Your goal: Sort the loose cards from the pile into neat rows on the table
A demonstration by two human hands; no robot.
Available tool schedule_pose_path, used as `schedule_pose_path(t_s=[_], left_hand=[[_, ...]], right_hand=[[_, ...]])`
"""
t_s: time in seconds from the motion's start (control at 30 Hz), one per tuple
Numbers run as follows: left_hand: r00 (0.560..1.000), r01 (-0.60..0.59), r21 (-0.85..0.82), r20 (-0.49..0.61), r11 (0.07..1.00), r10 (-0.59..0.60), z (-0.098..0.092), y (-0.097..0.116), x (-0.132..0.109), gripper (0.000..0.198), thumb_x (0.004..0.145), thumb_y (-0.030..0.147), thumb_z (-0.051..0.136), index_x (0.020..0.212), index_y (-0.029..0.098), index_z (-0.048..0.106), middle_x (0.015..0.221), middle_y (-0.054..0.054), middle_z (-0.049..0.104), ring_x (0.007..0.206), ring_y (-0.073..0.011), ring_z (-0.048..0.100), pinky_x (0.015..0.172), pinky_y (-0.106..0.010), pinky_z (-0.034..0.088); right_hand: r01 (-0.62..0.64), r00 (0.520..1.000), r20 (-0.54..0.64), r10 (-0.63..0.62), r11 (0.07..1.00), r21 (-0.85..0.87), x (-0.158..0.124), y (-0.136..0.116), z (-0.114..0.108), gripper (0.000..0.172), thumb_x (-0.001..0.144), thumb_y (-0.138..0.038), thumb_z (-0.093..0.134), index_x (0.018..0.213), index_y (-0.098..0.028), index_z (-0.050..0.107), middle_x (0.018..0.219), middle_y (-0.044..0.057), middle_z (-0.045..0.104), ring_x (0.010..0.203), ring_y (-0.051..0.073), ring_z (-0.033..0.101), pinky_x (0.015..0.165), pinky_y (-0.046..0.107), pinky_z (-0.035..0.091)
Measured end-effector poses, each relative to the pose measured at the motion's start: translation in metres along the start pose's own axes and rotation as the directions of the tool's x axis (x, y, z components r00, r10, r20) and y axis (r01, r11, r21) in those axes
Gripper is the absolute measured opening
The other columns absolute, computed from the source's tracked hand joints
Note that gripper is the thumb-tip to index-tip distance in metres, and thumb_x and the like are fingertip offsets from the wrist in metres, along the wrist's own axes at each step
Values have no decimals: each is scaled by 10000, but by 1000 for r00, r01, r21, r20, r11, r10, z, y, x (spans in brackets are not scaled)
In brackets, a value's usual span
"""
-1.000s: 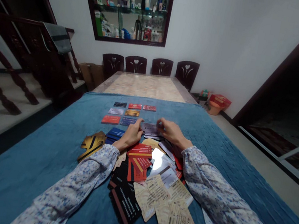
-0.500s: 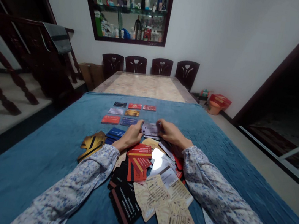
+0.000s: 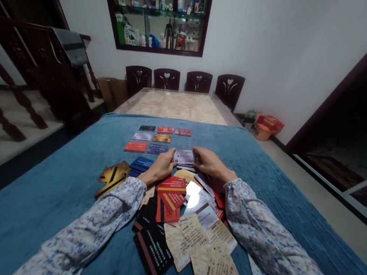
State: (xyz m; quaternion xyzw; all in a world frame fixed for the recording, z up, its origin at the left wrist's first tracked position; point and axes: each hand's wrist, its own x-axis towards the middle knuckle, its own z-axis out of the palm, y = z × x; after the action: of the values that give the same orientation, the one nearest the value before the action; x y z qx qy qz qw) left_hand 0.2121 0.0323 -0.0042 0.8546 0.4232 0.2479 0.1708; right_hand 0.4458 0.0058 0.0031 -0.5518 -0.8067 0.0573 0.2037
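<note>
A small stack of silver-grey plastic cards (image 3: 184, 157) is held between my two hands, just above the far side of a loose pile. My left hand (image 3: 161, 166) grips the stack's left edge, and my right hand (image 3: 210, 163) pinches its right edge. Below them lie red cards (image 3: 172, 192), silver cards (image 3: 202, 212), beige cards (image 3: 189, 238) and black cards (image 3: 153, 253), overlapping. Blue cards (image 3: 141, 164) and gold cards (image 3: 115, 175) lie left of my left hand. Beyond, several cards sit in rows, among them a red card (image 3: 136, 147) and a dark blue card (image 3: 158, 149).
A blue cloth (image 3: 63, 192) covers the near part of the table, with the marble-patterned top (image 3: 178, 103) showing beyond it. Several dark chairs (image 3: 198, 82) stand at the far end. A wooden railing (image 3: 10, 92) is at the left, and an orange bin (image 3: 263, 131) at the right.
The held card stack has shifted very slightly and its lower edges show a little more. Both hands stay nearly in place; the cards on the cloth have not moved.
</note>
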Motion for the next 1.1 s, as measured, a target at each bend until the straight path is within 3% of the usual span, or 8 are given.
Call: schedule_pose_path(t_s=[0.27, 0.6, 0.87, 1.1], left_hand=[[999, -32, 52, 19, 998, 31, 1, -3, 2, 278, 834, 55, 640, 1087, 167, 610, 931, -66, 697, 893, -227, 672, 801, -298, 489], [997, -31, 131, 77, 991, 21, -1, -7, 3, 262, 870, 97, 632, 1115, 170, 574, 1089, -104, 635, 1064, -261, 619, 935, -366, 497], [991, -28, 159, 133, 987, 7, -7, -5, 3, 261, 882, 110, 622, 1131, 169, 576, 1094, -102, 629, 1066, -261, 617, 945, -370, 490], [987, -18, 191, 163, 981, -14, -11, -7, 5, 241, 885, 119, 630, 1116, 170, 588, 1097, -103, 641, 1060, -263, 633, 935, -369, 500]], right_hand=[[3, 999, 35, -1, 998, -57, -1, 0, -3, 371, 829, -249, 714, 1184, -147, 694, 1096, 132, 753, 974, 247, 661, 804, 295, 440], [-5, 998, 69, 12, 995, -104, -1, -1, -6, 438, 846, -325, 741, 1242, -142, 700, 1089, 136, 729, 1011, 263, 635, 822, 313, 439], [-8, 996, 93, 18, 995, -103, -1, -1, -6, 531, 841, -388, 739, 1312, -148, 683, 1198, 160, 709, 1095, 298, 618, 871, 337, 455], [-10, 993, 117, 22, 995, -97, 1, -5, -8, 514, 835, -385, 745, 1285, -142, 697, 1141, 159, 718, 1067, 295, 620, 833, 328, 444]])
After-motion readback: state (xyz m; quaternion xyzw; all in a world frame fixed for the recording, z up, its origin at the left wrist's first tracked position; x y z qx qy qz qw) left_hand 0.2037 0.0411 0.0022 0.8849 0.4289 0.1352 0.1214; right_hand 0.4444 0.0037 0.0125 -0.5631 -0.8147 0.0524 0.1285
